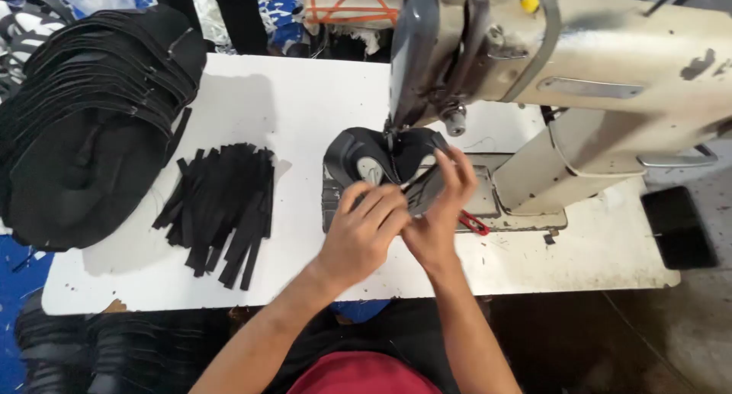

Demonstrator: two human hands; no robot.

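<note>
Sewing machine: cream painted metal, chipped, grimy. Table: smooth matt white. Shoe upper: black, slight sheen. Strips: matt black.

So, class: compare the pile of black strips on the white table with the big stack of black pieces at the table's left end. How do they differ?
The black strips are narrow and straight; the stacked black pieces are wide and curved. The strips lie loose and fanned in a low heap; the pieces overlap in a tall, orderly stack. The strips sit nearer the left hand, and the stack overhangs the white table. Both are black and untouched.
</note>
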